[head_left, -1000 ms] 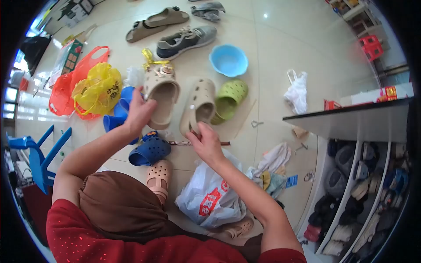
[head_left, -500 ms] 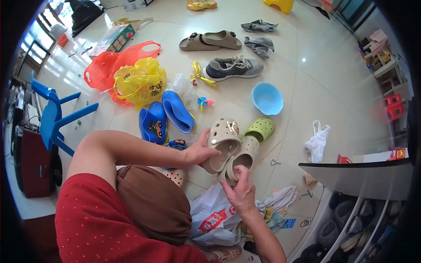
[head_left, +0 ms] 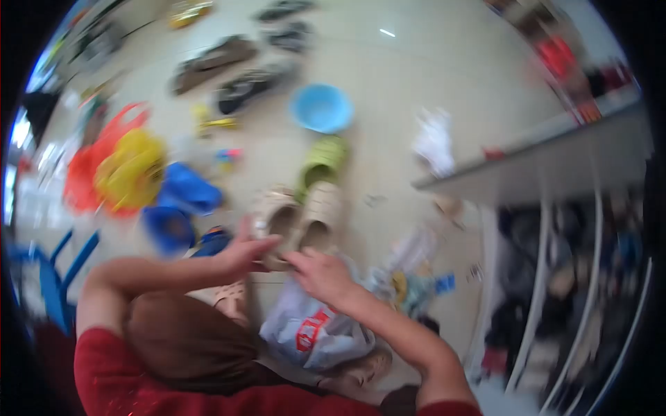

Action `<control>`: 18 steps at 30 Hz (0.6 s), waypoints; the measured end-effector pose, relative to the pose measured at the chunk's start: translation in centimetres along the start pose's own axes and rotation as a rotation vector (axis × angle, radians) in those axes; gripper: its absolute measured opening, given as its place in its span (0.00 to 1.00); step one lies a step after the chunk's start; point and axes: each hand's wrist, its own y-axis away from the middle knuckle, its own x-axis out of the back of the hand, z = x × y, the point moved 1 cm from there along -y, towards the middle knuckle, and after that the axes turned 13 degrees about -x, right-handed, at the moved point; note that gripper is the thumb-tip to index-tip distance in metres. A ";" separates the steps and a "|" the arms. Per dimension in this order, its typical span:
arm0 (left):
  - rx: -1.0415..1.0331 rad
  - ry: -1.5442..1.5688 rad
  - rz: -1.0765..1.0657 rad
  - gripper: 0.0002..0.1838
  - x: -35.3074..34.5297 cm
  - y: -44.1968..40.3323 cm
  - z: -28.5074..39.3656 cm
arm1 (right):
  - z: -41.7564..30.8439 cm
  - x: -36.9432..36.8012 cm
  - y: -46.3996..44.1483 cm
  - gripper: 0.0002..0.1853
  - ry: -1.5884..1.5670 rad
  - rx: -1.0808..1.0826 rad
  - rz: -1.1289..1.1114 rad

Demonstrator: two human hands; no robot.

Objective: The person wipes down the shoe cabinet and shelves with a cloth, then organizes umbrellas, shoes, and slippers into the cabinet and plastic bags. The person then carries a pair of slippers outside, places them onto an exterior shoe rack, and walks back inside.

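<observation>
My left hand (head_left: 248, 251) is closed on the left beige clog (head_left: 275, 213), which has an ornament on its top. My right hand (head_left: 318, 273) grips the heel end of the right beige clog (head_left: 320, 213). Both clogs are side by side, toes pointing away from me. A green clog (head_left: 324, 163) lies just beyond the right one. Below my right hand is a white plastic bag (head_left: 277, 320) with red print. The frame is blurred by motion, so fingertip details are unclear.
Blue boots (head_left: 189, 188) and a yellow bag (head_left: 133, 170) lie at the left, near a blue chair (head_left: 54, 277). A light-blue basin (head_left: 322, 108) and grey sneaker (head_left: 246, 89) stand farther off. A shoe rack (head_left: 492, 277) is at the right.
The view has swung, shifting the scene in frame. Over the last second both beige clogs have come closer together and nearer to my body, still in my hands.
</observation>
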 end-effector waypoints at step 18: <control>0.044 0.183 -0.287 0.26 -4.1 2.6 3.3 | 1.4 7.7 5.3 0.13 -0.219 -0.086 0.214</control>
